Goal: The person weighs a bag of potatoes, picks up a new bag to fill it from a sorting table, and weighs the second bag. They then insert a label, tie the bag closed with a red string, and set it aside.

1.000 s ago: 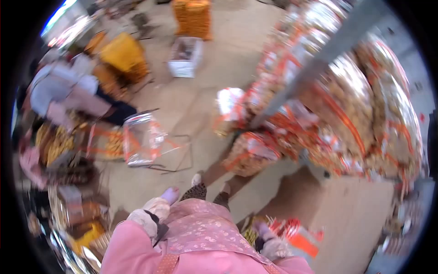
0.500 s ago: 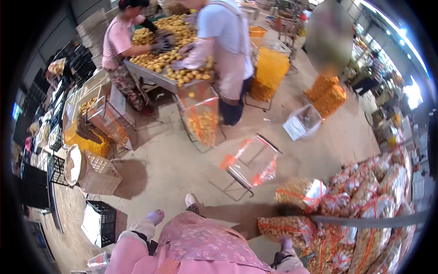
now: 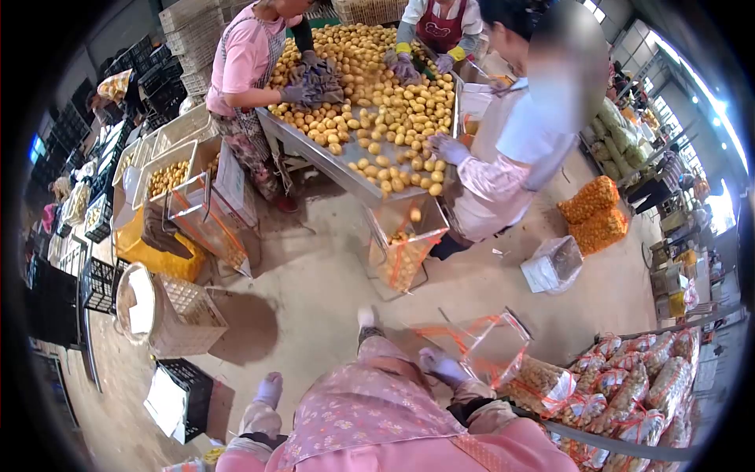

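My left hand (image 3: 270,389), in a pale purple glove, hangs at the lower centre-left with its fingers loosely extended and nothing in it. My right hand (image 3: 444,366), gloved alike, is beside the left edge of a metal bag stand (image 3: 511,321) with a clear, orange-striped bag (image 3: 497,355). Its fingers look open, though whether they touch the bag is unclear. A similar bag (image 3: 401,263), part filled with potatoes, hangs from the end of the sorting table (image 3: 314,161). Potatoes (image 3: 393,122) cover much of that table.
Three co-workers (image 3: 244,71) (image 3: 444,27) (image 3: 511,173) stand around the table. Filled net sacks (image 3: 629,393) lie behind a rail (image 3: 629,448) at lower right. A wicker basket (image 3: 141,307), plastic crate (image 3: 185,322) and black crate (image 3: 193,393) stand at left; a lined box (image 3: 554,263) at right.
The view has shifted, showing more of the table and another co-worker. My right hand has moved up and inward, close to the bag stand. My left hand remains low.
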`<state>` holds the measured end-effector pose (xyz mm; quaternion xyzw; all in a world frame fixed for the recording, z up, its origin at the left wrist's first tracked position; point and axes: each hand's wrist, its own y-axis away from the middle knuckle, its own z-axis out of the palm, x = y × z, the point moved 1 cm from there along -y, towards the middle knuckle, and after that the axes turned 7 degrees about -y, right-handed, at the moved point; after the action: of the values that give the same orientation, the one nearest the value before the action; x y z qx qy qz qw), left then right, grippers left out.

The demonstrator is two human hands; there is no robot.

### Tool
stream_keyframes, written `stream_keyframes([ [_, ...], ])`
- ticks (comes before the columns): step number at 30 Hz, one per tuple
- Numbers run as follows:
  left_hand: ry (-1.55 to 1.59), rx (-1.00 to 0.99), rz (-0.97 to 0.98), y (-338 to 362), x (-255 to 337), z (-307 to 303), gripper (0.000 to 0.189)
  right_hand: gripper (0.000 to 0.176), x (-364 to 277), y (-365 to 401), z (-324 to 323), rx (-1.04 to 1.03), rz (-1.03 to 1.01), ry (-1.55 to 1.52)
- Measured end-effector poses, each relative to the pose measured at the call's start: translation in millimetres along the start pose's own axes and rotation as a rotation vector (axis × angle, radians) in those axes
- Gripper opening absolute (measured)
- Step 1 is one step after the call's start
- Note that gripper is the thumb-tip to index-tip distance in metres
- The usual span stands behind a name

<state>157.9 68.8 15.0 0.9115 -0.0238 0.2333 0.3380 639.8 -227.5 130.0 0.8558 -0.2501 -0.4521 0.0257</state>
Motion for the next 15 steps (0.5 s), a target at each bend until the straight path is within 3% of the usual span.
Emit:
stream_keyframes([
  [1, 0.02, -0.003, 0.062, -18, 5, 0, 0.028, 0.03, 11, -30, -12, -0.023, 0.035, 0.015],
  [2, 0.012, 0.001, 0.061, -29, 27, -12, 0.028, 0.028, 13, -57, -23, 0.092, -0.008, -0.018],
  [4, -0.028, -0.198, -0.029, -43, 79, -37, 0.029, 0.025, 22, -122, -49, 0.207, -0.016, -0.048],
  [5, -0.026, -0.188, -0.039, -62, 93, -45, 0.029, 0.024, 27, -168, -64, 0.21, 0.015, -0.044],
  [7, -0.076, 0.03, 0.051, -100, 86, -54, 0.027, 0.025, 15, -253, -76, 0.423, 0.014, -0.303],
  [8, -0.1, 0.018, 0.029, -106, 96, -70, 0.027, 0.024, -6, -292, -88, 0.393, -0.013, -0.314],
  [10, 0.183, 0.005, -0.065, -131, 135, -95, 0.025, 0.02, -62, -374, -121, 0.429, -0.138, -0.27],
  [11, 0.176, -0.001, -0.077, -143, 150, -108, 0.025, 0.017, -85, -414, -128, 0.492, -0.238, -0.216],
  [13, 0.361, 0.038, -0.047, -165, 176, -132, 0.021, 0.018, -100, -487, -120, 0.591, -0.241, 0.048],
  [15, 0.501, -0.028, -0.118, -181, 212, -158, 0.02, 0.019, -110, -539, -97, 0.549, -0.133, -0.176],
])
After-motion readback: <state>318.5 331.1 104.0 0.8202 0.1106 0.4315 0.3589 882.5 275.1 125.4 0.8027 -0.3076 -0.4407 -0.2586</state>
